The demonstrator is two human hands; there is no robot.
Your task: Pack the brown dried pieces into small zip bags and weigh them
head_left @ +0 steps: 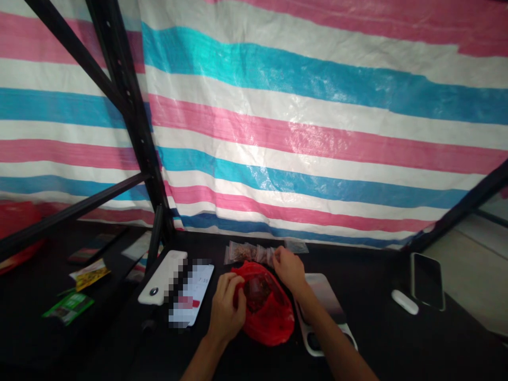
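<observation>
A red plastic bag (270, 317) with dark reddish-brown contents lies open on the black table. My left hand (227, 309) grips the bag's left rim with curled fingers. My right hand (289, 269) reaches past the bag's far edge, its fingers pinched on a small clear packet (266, 254) in a row of clear packets (244, 252) filled with brownish bits. My right forearm crosses a white digital scale (325, 293).
A white power bank (162, 277) and a phone (195, 294) lie left of the bag. A dark phone (427, 279) and a white earbud case (405, 302) sit at right. Colourful wrappers (79, 291) lie at far left. A black rack post (135, 132) and a striped tarp (317, 116) stand behind.
</observation>
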